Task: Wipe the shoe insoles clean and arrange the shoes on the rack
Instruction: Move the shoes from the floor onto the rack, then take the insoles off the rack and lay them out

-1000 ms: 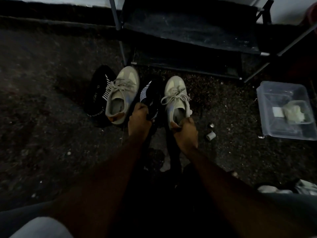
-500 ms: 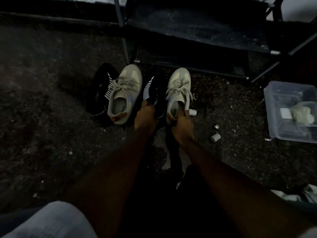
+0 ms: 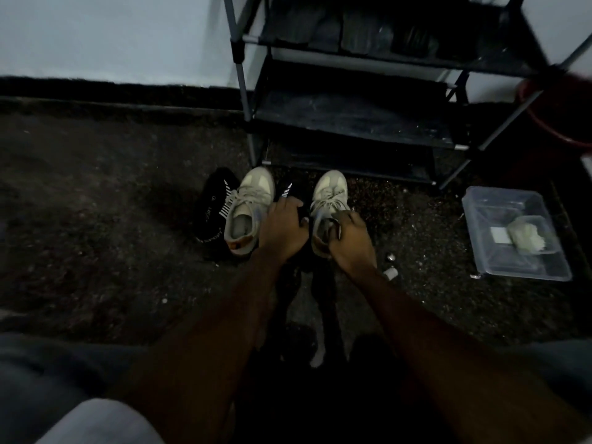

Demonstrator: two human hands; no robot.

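Gripping laced beige sneaker (image 3: 330, 195) | right hand (image 3: 351, 243) | left hand (image 3: 282, 232): apparently on black shoe (image 3: 289, 191)

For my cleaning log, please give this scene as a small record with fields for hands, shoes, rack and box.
left hand: grips middle black shoe
right hand: grips right beige sneaker at its heel opening
left beige sneaker: on floor beside outer black shoe
rack: behind the shoes
clear box: on floor at right, pale cloth inside
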